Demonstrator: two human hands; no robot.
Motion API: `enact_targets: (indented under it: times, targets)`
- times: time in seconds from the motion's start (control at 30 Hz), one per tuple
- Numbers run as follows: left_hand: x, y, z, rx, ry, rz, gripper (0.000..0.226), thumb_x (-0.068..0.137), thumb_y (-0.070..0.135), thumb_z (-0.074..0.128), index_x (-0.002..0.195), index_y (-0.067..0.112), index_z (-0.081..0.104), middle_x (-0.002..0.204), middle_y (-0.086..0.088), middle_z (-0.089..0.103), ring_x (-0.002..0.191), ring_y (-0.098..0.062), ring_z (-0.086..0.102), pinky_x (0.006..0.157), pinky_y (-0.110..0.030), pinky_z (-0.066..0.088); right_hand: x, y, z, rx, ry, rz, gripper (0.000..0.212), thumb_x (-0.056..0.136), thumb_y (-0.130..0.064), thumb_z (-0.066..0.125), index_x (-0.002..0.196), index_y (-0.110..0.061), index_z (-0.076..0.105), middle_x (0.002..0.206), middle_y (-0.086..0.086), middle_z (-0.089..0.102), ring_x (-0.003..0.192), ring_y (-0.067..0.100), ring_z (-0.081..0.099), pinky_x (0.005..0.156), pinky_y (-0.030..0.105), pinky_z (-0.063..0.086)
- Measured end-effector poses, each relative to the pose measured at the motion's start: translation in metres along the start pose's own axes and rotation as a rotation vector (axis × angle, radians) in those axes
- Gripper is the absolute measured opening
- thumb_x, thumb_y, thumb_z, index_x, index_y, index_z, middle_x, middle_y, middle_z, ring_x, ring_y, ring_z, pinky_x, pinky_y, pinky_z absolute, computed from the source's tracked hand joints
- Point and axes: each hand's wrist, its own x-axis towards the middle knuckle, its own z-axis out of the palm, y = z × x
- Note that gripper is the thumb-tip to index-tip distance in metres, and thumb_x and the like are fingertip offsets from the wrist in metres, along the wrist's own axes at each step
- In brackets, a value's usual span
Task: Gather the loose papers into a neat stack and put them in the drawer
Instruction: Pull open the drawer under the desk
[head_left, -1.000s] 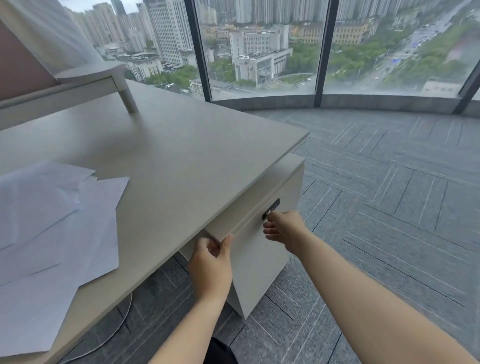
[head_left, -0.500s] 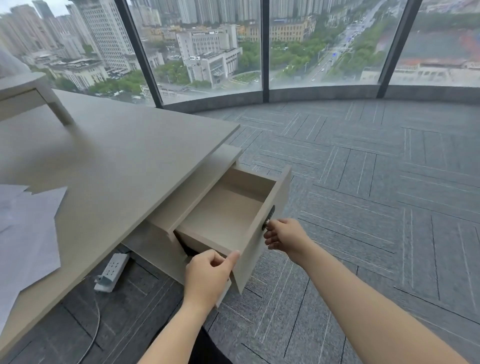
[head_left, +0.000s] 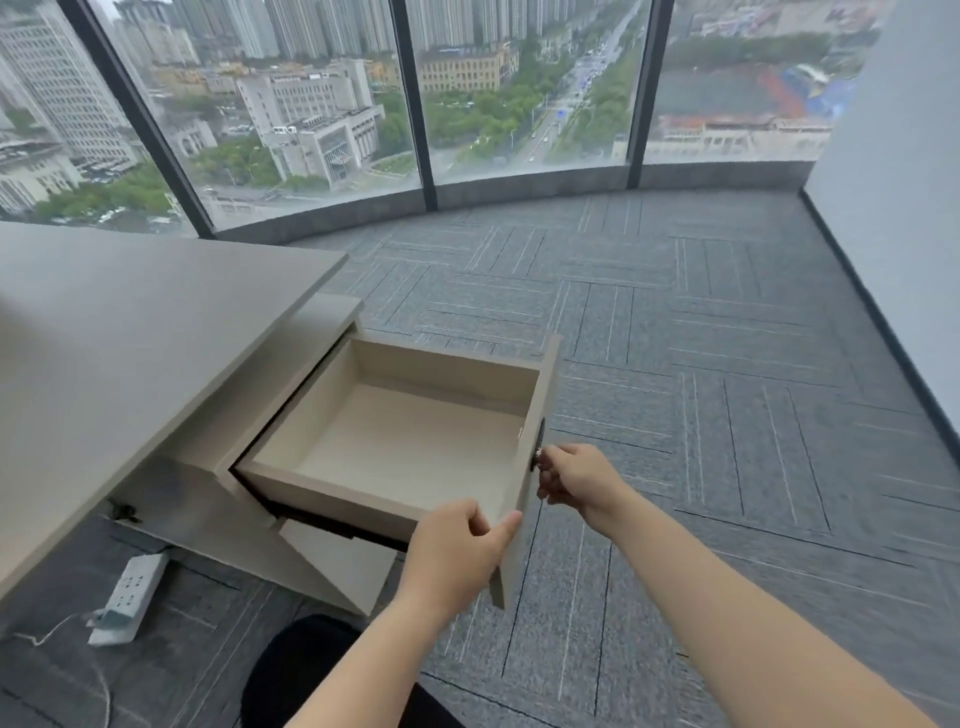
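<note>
Pale beige drawer (head_left: 415, 441), grey striped carpet (head_left: 727, 364)

Head camera looks forward and down (close) onto drawer (head_left: 410, 436); single view.

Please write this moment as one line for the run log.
phase: drawer open | drawer: pulled out, nothing inside | left hand: grips front panel corner | right hand: at lock | papers: out of view

Curved wall of tall windows (head_left: 519, 88) with dark mullions overlooking a hazy city, grey patterned carpet tiles (head_left: 727, 364), pale grey wall (head_left: 898, 208) at right, light table (head_left: 130, 338) at left, white power strip (head_left: 130, 597) on the floor beneath
</note>
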Motion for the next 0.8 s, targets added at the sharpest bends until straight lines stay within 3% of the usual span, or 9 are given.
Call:
enact_targets:
  times: [0.23,0.3,0.4,0.53,0.6,0.8]
  targets:
    - [0.001,0.008,0.002,0.042,-0.045,0.006,0.056,0.08,0.064,0.061,0.073,0.008,0.059,0.067,-0.01,0.07,0.064,-0.028,0.069,0.067,-0.049,0.058,-0.006,0.0,-0.004,-0.021,0.025,0.01,0.022,0.093,-0.013,0.049,0.075,-0.007,0.06,0.057,0.008,0.057,0.052,0.023,0.06,0.052,0.03,0.045]
    - [0.003,0.011,0.0,0.067,-0.056,0.013,0.052,0.084,0.06,0.061,0.075,0.009,0.061,0.07,-0.008,0.07,0.066,-0.026,0.068,0.068,-0.044,0.059,-0.009,-0.006,-0.003,-0.268,0.063,-0.063,0.022,0.091,-0.019,0.05,0.079,-0.005,0.062,0.068,0.012,0.065,0.061,0.027,0.064,0.057,0.036,0.047]
    - [0.006,0.014,-0.01,0.07,-0.049,0.023,0.045,0.087,0.057,0.06,0.076,0.014,0.065,0.071,-0.001,0.07,0.068,-0.019,0.067,0.069,-0.037,0.057,-0.019,-0.024,0.002,-0.856,0.267,-0.307,0.015,0.089,-0.019,0.048,0.096,-0.011,0.058,0.089,0.007,0.064,0.077,0.03,0.059,0.061,0.036,0.044]
    - [0.01,0.015,-0.044,0.036,0.004,0.002,0.037,0.088,0.057,0.059,0.078,0.022,0.064,0.074,0.001,0.071,0.073,-0.018,0.069,0.071,-0.039,0.058,-0.03,-0.06,0.027,-1.055,0.394,-0.644,0.012,0.091,-0.02,0.05,0.097,-0.014,0.059,0.095,0.004,0.062,0.079,0.024,0.06,0.065,0.035,0.051]
    - [0.011,0.012,-0.072,0.064,0.07,0.014,0.032,0.09,0.055,0.058,0.082,0.025,0.064,0.073,0.004,0.07,0.072,-0.013,0.067,0.07,-0.034,0.057,-0.032,-0.078,0.051,-1.055,0.347,-0.763,0.015,0.092,-0.025,0.053,0.098,-0.015,0.062,0.097,0.002,0.064,0.084,0.023,0.063,0.069,0.036,0.053]
    - [-0.01,-0.024,-0.192,0.063,0.387,0.054,0.028,0.089,0.053,0.06,0.088,0.027,0.07,0.072,0.013,0.068,0.069,0.003,0.063,0.063,-0.009,0.047,-0.062,-0.125,0.183,-0.974,-0.071,-0.993,0.029,0.093,-0.036,0.056,0.117,-0.021,0.064,0.115,-0.004,0.066,0.106,0.017,0.062,0.084,0.031,0.049]
